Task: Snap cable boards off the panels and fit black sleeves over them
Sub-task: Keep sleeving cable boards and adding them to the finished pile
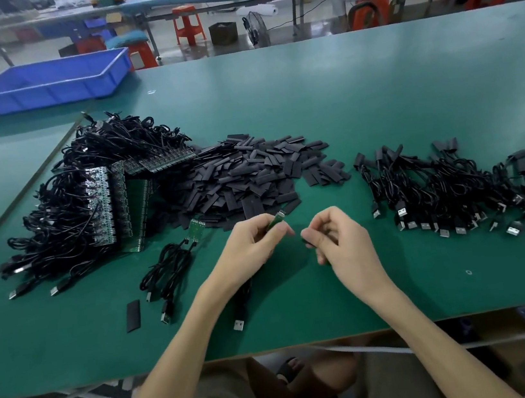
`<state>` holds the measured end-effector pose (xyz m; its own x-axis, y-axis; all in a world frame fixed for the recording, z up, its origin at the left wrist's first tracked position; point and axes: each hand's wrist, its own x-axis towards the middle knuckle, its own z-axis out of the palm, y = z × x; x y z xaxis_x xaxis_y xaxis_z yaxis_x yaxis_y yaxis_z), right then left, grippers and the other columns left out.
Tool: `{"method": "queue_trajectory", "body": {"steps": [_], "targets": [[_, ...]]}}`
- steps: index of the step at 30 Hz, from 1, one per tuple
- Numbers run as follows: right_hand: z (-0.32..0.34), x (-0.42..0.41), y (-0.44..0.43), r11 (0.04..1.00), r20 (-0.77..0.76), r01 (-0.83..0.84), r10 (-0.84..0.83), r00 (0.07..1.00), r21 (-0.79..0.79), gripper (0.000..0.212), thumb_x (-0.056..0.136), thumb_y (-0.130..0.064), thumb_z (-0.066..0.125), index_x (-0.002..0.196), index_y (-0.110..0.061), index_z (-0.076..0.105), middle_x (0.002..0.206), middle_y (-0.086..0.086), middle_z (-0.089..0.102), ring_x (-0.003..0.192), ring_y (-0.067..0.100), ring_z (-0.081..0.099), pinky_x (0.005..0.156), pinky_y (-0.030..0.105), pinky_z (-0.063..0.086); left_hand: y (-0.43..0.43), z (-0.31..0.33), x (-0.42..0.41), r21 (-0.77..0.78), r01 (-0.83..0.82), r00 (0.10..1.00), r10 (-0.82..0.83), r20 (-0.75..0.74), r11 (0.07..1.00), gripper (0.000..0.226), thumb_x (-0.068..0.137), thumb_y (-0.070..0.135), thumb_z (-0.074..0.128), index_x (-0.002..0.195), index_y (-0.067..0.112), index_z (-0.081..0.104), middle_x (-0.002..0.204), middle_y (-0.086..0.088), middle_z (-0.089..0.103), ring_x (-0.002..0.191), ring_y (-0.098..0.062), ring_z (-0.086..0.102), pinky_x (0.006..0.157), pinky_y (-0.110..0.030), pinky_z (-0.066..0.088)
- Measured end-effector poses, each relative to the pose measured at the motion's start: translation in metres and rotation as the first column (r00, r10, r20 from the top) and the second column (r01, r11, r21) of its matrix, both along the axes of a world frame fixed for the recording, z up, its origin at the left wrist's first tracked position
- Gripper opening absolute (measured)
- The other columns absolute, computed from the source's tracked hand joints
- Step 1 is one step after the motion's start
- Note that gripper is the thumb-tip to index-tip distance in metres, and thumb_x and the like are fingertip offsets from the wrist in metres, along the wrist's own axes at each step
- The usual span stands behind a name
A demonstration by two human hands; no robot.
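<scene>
One board [276,223] is pinched by the left hand [254,244]; a sleeve [308,243], barely seen, is pinched by the curled right hand [334,236].

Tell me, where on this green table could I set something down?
Bare green table lies beyond the sleeve pile, right of the blue tray, and along the front edge below the sleeved cables. Crowded: the left, with panels and cables.

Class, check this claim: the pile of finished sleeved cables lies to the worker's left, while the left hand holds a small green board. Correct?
No. The head view shows the sleeved cables on the worker's right; the left hand does hold the green board.
</scene>
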<state>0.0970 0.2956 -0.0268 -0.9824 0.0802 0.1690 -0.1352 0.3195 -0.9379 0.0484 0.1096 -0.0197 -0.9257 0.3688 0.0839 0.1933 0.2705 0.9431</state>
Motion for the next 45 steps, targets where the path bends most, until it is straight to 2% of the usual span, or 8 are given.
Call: {"method": "queue_trajectory", "body": {"steps": [8,13,19,22,25,28,33,45], "targets": [[-0.0033,-0.0026,0.0043,0.984,0.003,-0.054,0.055,0.998,-0.172,0.004,0.095,-0.013,0.072,0.093,-0.016,0.072,0.081,-0.001,0.077,0.072,0.015,0.074,0.058,0.021,0.05,0.0024,0.0014,0.0016,-0.134,0.104,0.99,-0.116,-0.085,0.985,0.02,0.095,0.029,0.071,0.088,0.011,0.07,0.067,0.008,0.052,0.058,-0.006,0.039,0.056,-0.022,0.031],[-0.0002,-0.0004,0.0042,0.968,0.007,-0.117,0.122,0.993,-0.222,0.021,0.089,-0.005,0.077,0.105,-0.017,0.074,0.094,-0.003,0.08,0.086,0.016,0.076,0.068,0.021,0.055,-0.0002,0.0019,-0.0011,-0.08,0.106,0.992,-0.111,-0.065,0.991,0.021,0.099,0.027,0.065,0.09,0.009,0.068,0.07,0.004,0.051,0.06,-0.008,0.039,0.057,-0.023,0.031],[-0.0008,-0.0031,0.0034,0.97,0.021,-0.051,0.058,0.998,-0.237,0.021,0.088,-0.003,0.077,0.104,-0.017,0.077,0.084,-0.001,0.08,0.074,0.018,0.076,0.062,0.023,0.055,0.0022,-0.0016,-0.0007,-0.067,0.074,0.995,-0.079,-0.068,0.995,0.028,0.107,0.033,0.05,0.091,0.023,0.071,0.062,0.016,0.047,0.056,-0.004,0.037,0.055,-0.019,0.031],[-0.0008,-0.0034,0.0052,0.955,0.009,-0.022,0.026,1.0,-0.296,0.019,0.088,-0.003,0.077,0.101,-0.017,0.078,0.083,0.003,0.08,0.074,0.018,0.076,0.064,0.023,0.056,0.0034,-0.0025,-0.0012,-0.004,0.011,0.999,-0.011,-0.034,1.0,0.039,0.111,0.029,0.039,0.097,0.017,0.074,0.062,0.011,0.042,0.056,-0.008,0.036,0.057,-0.02,0.032],[-0.0014,-0.0035,0.0089,0.929,0.005,-0.005,0.007,1.0,-0.369,0.016,0.088,-0.005,0.077,0.102,-0.013,0.079,0.084,0.006,0.08,0.077,0.021,0.077,0.066,0.022,0.057,0.0033,-0.0031,0.0003,-0.107,0.007,0.994,-0.018,-0.111,0.994,0.032,0.11,0.028,0.044,0.102,0.02,0.074,0.064,0.008,0.043,0.058,-0.011,0.037,0.057,-0.026,0.031],[-0.003,-0.0042,0.0093,0.921,0.008,-0.002,0.006,1.0,-0.389,0.013,0.089,-0.006,0.077,0.1,-0.013,0.08,0.083,0.008,0.079,0.076,0.023,0.077,0.068,0.023,0.058,0.0024,-0.003,0.0021,-0.184,-0.019,0.981,-0.017,-0.194,0.983,0.024,0.107,0.022,0.051,0.107,0.017,0.074,0.07,0.019,0.056,0.062,-0.001,0.046,0.061,-0.015,0.033],[-0.0045,-0.0043,0.009,0.921,-0.014,-0.014,0.009,1.0,-0.39,0.017,0.093,-0.012,0.074,0.086,-0.024,0.083,0.081,0.009,0.079,0.074,0.029,0.076,0.07,0.029,0.062,0.0048,0.002,0.006,-0.225,0.018,0.969,-0.072,-0.236,0.974,0.029,0.105,0.023,0.051,0.116,0.006,0.071,0.082,0.011,0.053,0.069,0.002,0.049,0.065,-0.013,0.034],[-0.0068,-0.0051,0.0099,0.894,0.018,-0.039,0.053,0.998,-0.447,0.017,0.085,-0.009,0.08,0.102,-0.013,0.08,0.085,0.012,0.079,0.079,0.027,0.078,0.075,0.023,0.059,0.0033,0.0048,0.0039,-0.289,0.014,0.965,-0.088,-0.246,0.957,0.022,0.105,0.02,0.054,0.114,0.009,0.071,0.085,0.012,0.055,0.072,0.0,0.052,0.067,-0.013,0.036]]}}
